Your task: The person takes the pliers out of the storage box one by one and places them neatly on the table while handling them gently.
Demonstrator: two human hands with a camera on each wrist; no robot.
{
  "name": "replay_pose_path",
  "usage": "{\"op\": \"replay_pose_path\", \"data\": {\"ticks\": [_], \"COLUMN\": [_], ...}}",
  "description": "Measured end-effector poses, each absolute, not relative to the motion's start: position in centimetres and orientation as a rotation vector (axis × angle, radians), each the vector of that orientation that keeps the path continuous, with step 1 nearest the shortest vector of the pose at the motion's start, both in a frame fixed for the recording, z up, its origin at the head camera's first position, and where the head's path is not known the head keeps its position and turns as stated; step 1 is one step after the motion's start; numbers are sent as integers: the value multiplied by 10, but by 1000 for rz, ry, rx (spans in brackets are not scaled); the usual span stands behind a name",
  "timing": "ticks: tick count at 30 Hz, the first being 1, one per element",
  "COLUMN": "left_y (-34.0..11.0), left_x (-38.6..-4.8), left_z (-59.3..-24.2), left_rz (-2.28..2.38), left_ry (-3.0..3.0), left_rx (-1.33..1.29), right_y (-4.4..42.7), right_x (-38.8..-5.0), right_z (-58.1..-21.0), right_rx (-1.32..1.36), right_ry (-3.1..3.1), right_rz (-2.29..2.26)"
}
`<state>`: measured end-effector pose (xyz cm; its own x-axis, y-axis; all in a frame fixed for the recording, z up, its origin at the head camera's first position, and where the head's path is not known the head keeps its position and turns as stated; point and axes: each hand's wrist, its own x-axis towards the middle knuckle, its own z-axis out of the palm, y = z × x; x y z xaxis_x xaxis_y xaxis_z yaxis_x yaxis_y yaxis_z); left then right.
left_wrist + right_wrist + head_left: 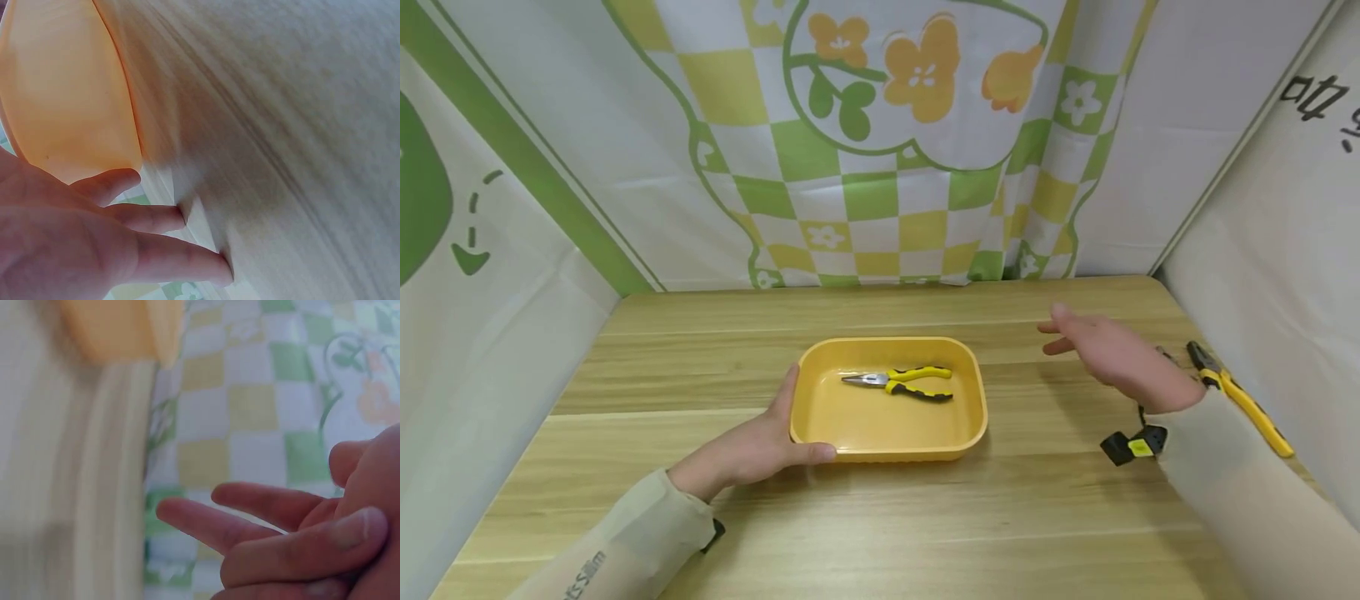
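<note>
A yellow plastic tray (887,433) stands on the wooden table. Inside it lies a pair of needle-nose pliers (898,383), jaws to the left, with yellow and black handles spread apart. My left hand (752,442) holds the tray's near left corner, thumb over the front rim and fingers along the left side. In the left wrist view, fingertips (215,269) reach down to the tabletop beside the tray. Apart from the tray, on its right, my right hand (1108,354) hovers with nothing in it. Its fingers are loose, some bent, in the right wrist view.
Another pair of yellow-handled pliers (1243,400) lies at the table's right side, partly behind the right wrist. A small metallic thing (1165,354) beside it is mostly hidden. A checkered curtain (880,200) hangs behind the table, and white fabric walls stand at both sides.
</note>
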<state>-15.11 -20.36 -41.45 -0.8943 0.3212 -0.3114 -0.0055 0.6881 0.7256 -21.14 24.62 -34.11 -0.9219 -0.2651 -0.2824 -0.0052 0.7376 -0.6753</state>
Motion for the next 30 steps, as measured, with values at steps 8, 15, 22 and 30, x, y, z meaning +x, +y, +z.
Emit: {"op": "replay_pose_path", "data": {"ticks": [8, 15, 22, 30], "left_y": [-204, -204, -204, -204], "left_x": [-151, -151, -151, -152], "left_z": [-415, -417, -416, -415], "left_rz": [1079, 1083, 1086, 1067], "left_ry": [2474, 2474, 2476, 2488], "left_rx": [251, 242, 254, 271], "right_y": [188, 147, 110, 82], "right_x": [-213, -219, -227, -244], "right_z": [-305, -305, -315, -325], "right_rx": [-290, -384, -513, -642], "right_ry": [2422, 2392, 2432, 2439], "right_rz": [-1057, -939, -557, -277]}}
